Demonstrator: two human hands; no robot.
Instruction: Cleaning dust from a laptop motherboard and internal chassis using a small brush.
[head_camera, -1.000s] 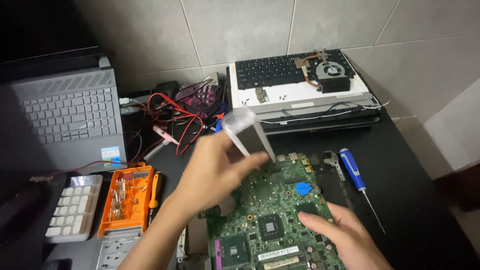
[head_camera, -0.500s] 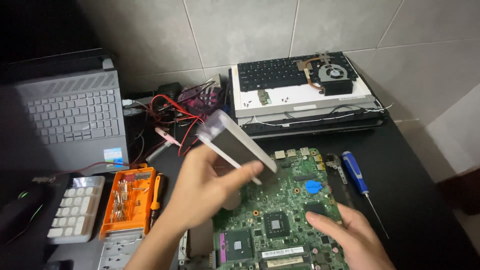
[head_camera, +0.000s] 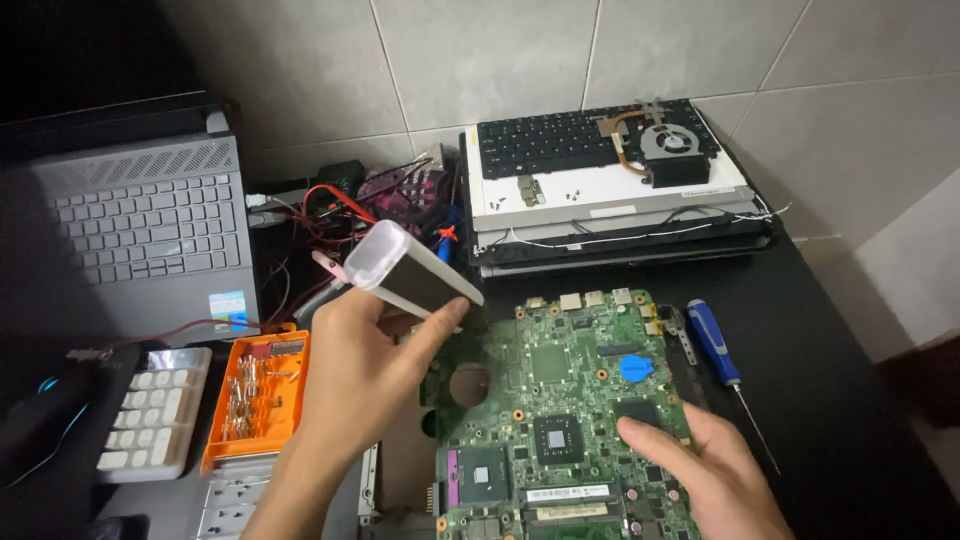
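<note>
My left hand (head_camera: 365, 375) holds a flat silver-grey metal box with a clear white end cap (head_camera: 408, 272), lifted above the desk and tilted up to the left. My right hand (head_camera: 705, 470) rests with its fingers on the lower right part of a green laptop motherboard (head_camera: 555, 400), which lies flat on the black desk. A blue round sticker (head_camera: 635, 367) sits on the board just above my right fingers.
A blue-handled screwdriver (head_camera: 722, 358) lies right of the board. An orange bit case (head_camera: 258, 395) and a white keypad (head_camera: 150, 410) lie to the left. A grey laptop (head_camera: 140, 225) stands at back left, tangled wires (head_camera: 345, 205) behind, and a stripped laptop with fan (head_camera: 610, 185) at the back.
My left hand has carried the silver box leftward and a little lower, turning it flatter. My right hand stays on the board's lower right.
</note>
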